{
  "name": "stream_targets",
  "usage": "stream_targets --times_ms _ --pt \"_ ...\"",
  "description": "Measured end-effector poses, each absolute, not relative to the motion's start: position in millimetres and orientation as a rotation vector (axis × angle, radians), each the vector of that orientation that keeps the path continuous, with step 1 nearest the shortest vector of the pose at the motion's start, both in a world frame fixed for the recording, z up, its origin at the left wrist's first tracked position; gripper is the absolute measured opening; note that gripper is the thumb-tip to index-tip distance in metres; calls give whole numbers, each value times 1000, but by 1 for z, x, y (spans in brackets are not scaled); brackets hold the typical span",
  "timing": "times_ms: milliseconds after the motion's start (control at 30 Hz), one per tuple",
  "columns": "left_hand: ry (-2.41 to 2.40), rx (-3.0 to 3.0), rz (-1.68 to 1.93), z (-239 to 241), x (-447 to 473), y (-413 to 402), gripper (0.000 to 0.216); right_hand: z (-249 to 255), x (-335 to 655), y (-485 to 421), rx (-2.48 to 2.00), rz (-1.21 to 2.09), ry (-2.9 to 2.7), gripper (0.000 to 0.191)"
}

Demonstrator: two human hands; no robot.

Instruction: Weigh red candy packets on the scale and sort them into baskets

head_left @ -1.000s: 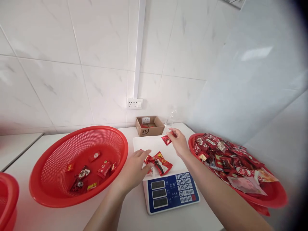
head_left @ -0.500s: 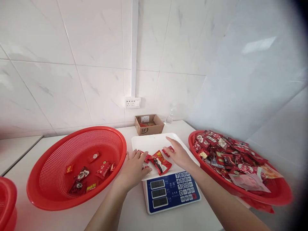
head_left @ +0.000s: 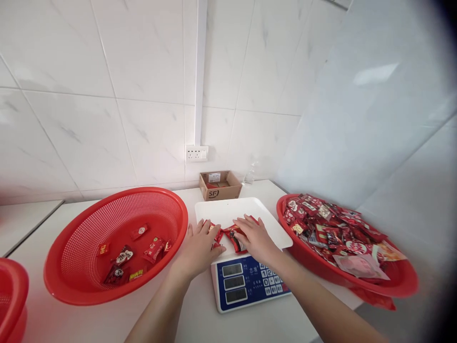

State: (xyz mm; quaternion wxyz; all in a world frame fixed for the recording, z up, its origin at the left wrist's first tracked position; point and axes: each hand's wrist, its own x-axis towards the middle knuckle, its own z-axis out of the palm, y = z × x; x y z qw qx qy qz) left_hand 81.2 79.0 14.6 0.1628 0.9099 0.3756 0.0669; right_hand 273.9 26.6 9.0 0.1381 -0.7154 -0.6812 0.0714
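A white digital scale [head_left: 243, 285] with a blue keypad panel stands on the table, its white tray [head_left: 235, 208] facing me. Several small red snack packets [head_left: 234, 244] lie on the tray's front part, partly covered by my hands. My left hand [head_left: 200, 247] rests at the tray's left edge, fingers apart over the packets there. From the right, my right hand [head_left: 257, 238] lies over the larger red packet, fingers spread and touching it. Neither hand is closed around a packet.
On the left, a red mesh basket [head_left: 82, 209] holds several packets. A red basin [head_left: 303, 257] heaped with packets stands on the right. Behind the scale are a cardboard box [head_left: 224, 192] and a clear plastic bottle [head_left: 250, 175]. Another red basket [head_left: 19, 276] shows at lower left.
My right hand has moved left and slightly down onto the larger packet, covering part of it. My left hand has stayed at the tray's left side.
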Motion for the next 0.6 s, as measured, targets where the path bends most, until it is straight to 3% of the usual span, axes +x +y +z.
stream_targets --times_ms 133,300,600 --pt "1058 2545 300 18 79 81 55 9 268 14 -1885 341 -1943 44" --pt "931 2412 426 25 70 80 25 4 265 13 -1783 477 -2000 47" --pt "886 2466 423 28 70 77 27 22 276 3 -1776 450 -1860 50"
